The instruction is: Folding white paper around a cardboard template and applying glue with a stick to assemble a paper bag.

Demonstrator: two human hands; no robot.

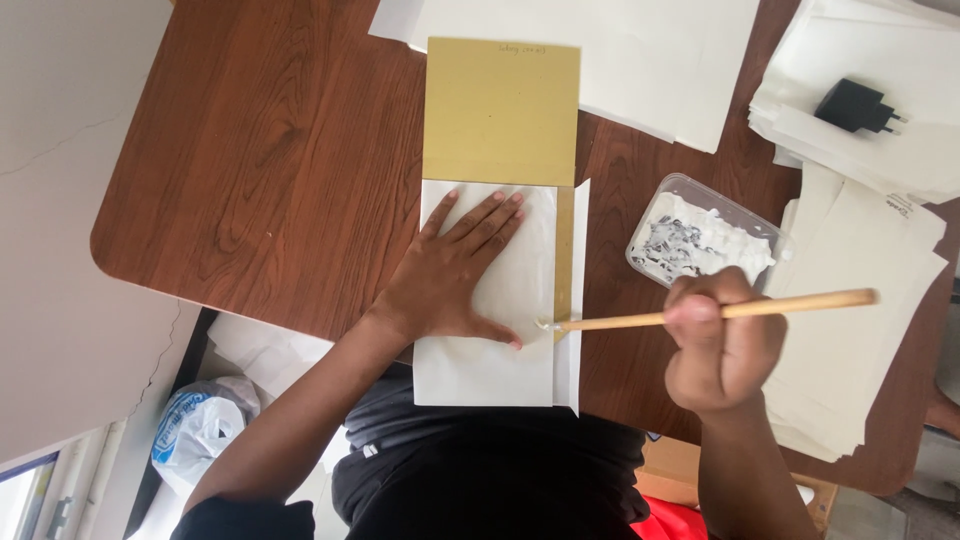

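My left hand [455,272] lies flat, fingers spread, on a folded white sheet [490,375] that covers the lower part of a mustard-yellow card [500,110]. My right hand [722,345] grips a thin wooden brush [800,302]. Its white-tipped end [545,324] touches a narrow strip of yellow card showing between the folded sheet and a white side flap [580,300]. A clear plastic tub of white paste [705,240] stands just above my right hand.
The work lies on a brown wooden table [270,170]. Stacks of white paper [650,55] lie at the back and along the right [860,330]. A black plug adapter [855,106] rests on the right stack. A plastic bag [200,425] lies on the floor at the left.
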